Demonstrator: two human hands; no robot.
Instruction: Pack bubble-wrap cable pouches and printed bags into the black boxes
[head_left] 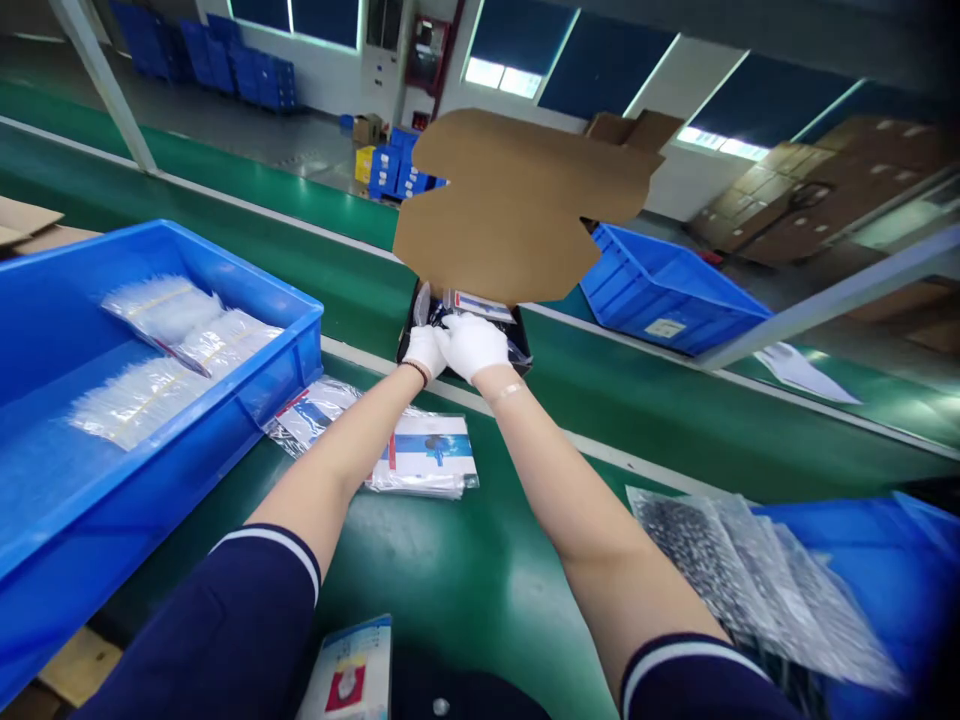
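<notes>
Both of my hands wear white gloves and meet over an open carton with a dark tray body (525,352) and a raised brown cardboard lid (502,220). My left hand (424,350) is at the left part of the box, its fingers bent inward. Touching it, my right hand (475,346) curls its fingers down into the box; what the fingertips hold is hidden. Inside the box, a printed packet (486,306) shows behind my right hand, among dark items and clear plastic. Below my left forearm lies a stack of printed sheets in clear bags (431,455).
A large blue bin (247,400) at left holds bundled clear bags (161,305). At lower right, bubble-wrap bags (742,560) lean by another blue bin (840,540). Beyond the white rail, a blue crate (667,290) stands on the green conveyor surface. A slanted post (832,290) rises at right.
</notes>
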